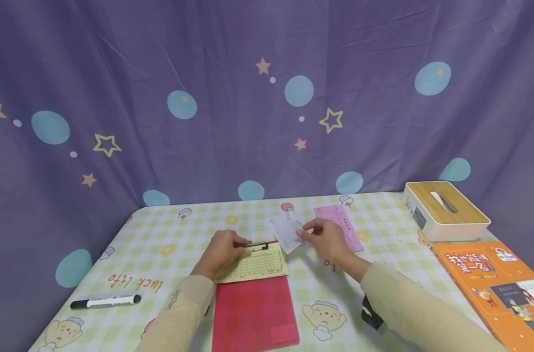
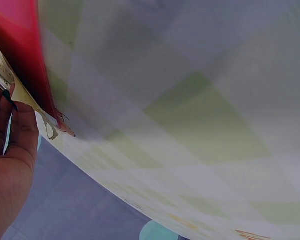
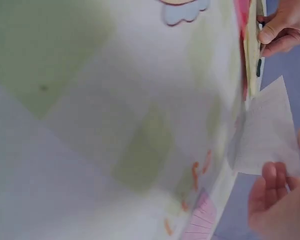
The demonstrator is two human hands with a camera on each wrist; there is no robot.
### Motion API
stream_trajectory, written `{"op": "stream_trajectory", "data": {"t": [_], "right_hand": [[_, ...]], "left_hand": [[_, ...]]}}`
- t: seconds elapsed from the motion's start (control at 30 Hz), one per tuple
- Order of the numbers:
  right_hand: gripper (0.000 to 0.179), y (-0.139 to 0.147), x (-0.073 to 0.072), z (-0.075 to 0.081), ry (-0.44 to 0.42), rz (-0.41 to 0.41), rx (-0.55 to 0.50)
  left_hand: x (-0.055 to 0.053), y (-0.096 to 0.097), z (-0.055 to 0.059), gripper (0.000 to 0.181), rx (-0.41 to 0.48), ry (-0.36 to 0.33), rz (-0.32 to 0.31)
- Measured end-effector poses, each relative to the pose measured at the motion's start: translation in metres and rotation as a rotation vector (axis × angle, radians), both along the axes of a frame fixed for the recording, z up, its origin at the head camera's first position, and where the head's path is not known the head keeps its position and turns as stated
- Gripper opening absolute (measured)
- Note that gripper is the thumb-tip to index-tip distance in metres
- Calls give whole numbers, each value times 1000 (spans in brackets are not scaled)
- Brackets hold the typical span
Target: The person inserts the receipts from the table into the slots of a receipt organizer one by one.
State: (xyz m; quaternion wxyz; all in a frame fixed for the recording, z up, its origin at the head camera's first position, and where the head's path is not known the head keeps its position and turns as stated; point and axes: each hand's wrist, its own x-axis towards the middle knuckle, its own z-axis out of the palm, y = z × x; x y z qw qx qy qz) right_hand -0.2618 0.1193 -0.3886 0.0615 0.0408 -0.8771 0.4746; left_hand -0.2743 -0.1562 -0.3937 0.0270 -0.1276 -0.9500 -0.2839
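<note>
A red clipboard (image 1: 253,308) lies on the table with a yellow printed form (image 1: 260,264) across its top end. My left hand (image 1: 223,250) pinches the metal clip (image 1: 259,247) at that end, its thumb on the near side. Up to the right, my right hand (image 1: 327,239) holds a white printed slip (image 1: 285,233) by its right edge, between thumb and fingers. The slip's lower left corner comes close to the yellow form. Behind the right hand lies a pink printed slip (image 1: 353,235), partly covered by it in the head view.
A black-and-white marker (image 1: 106,301) lies at the left. On the right are a tissue box (image 1: 447,210) with a wooden top and an orange book (image 1: 491,288). A checked cloth (image 1: 161,225) covers the table, and a purple curtain (image 1: 231,98) hangs behind.
</note>
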Motion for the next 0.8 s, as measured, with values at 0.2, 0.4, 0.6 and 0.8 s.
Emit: {"op": "stream_trajectory", "data": {"t": [0.2,0.4,0.6,0.8], "right_hand": [[25,0,1,14,140,10,-8],[20,2,9,35,254,148,9],[7,3,26,57,343,318,-38],[10,5,36,71,241,534,-141]], "left_hand": [[1,0,-1,19,21,-24,8],[1,-2,-1,19,28,-14,-3],[1,-2,-2,17,32,12,-25],[-2,-4,-2,11,-24,41,-30]]}}
